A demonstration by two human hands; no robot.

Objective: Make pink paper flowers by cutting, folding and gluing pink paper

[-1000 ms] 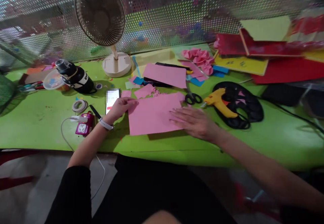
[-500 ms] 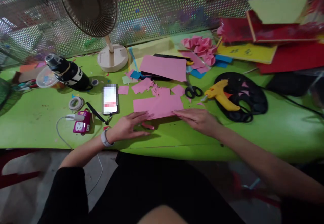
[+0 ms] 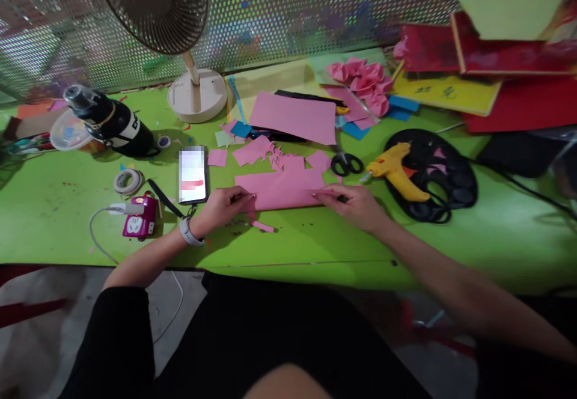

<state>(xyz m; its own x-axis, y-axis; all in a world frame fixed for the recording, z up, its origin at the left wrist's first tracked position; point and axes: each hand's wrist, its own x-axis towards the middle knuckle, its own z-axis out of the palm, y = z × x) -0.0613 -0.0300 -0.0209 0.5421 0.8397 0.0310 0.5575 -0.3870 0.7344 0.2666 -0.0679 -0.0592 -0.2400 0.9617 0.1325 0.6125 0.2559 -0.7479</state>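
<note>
A pink sheet of paper [image 3: 283,190] lies in front of me on the green table [image 3: 315,240], its near edge looking folded or curled. My left hand [image 3: 226,208] pinches the paper's left end between thumb and fingers. At the right end, my right hand [image 3: 345,202] pinches the same edge. Just below the left fingertips rests a narrow pink paper strip [image 3: 262,226]. Beyond the sheet are pink paper scraps [image 3: 256,151] and black-handled scissors [image 3: 347,164].
A yellow glue gun [image 3: 396,173] rests on a black palette-shaped piece [image 3: 460,176] at right. To the left are a phone [image 3: 193,173], a tape roll [image 3: 127,181], a purple power adapter [image 3: 139,219] and a black bottle [image 3: 119,125]. A fan [image 3: 197,95] stands behind.
Both hands have gone from lying flatter along the paper's near edge to pinching its two ends. The view has shifted slightly.
</note>
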